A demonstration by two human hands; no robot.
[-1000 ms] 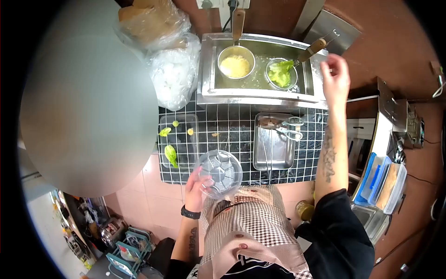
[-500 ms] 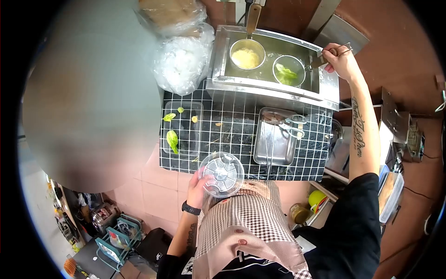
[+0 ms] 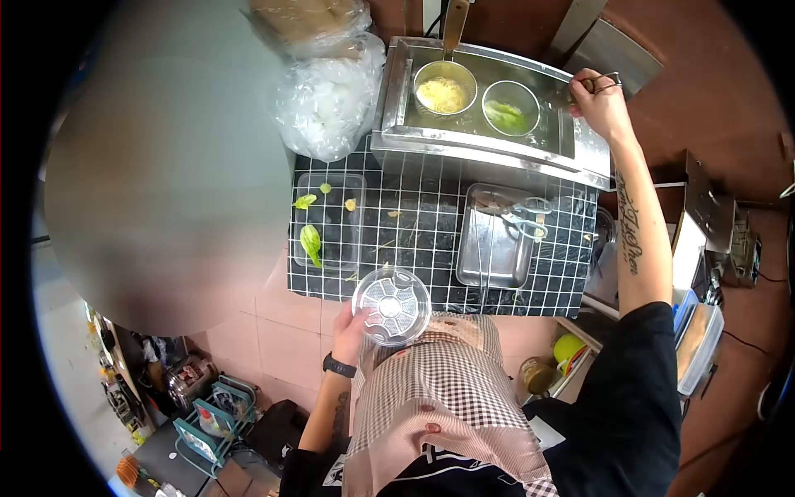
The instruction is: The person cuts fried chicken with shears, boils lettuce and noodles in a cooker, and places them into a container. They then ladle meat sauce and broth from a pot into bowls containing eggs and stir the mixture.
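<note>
My left hand [image 3: 349,328] grips the edge of a clear round plastic bowl [image 3: 392,303] with a ribbed base, held by the front edge of the table. At the upper right, my right hand [image 3: 599,104] is closed around the handle of a mesh strainer [image 3: 515,89]. Leafy greens [image 3: 504,117] lie in that strainer, within the water of a steel boiler [image 3: 497,156]. Beside it a second strainer [image 3: 474,88] holds yellow noodles [image 3: 442,94], its wooden handle leaning on the back rim.
Below the boiler, a steel tray [image 3: 494,267] carries scissors [image 3: 523,219] and thin metal utensils. A clear plastic tub [image 3: 335,242] with scraps of greens sits at left on the gridded tabletop [image 3: 406,207]. Plastic bags [image 3: 329,103] stand left of the boiler. A large blurred shape covers the left side.
The strainer with greens has shifted slightly left and up in view, and the greens look more blurred in the water. My left hand still holds the bowl.
</note>
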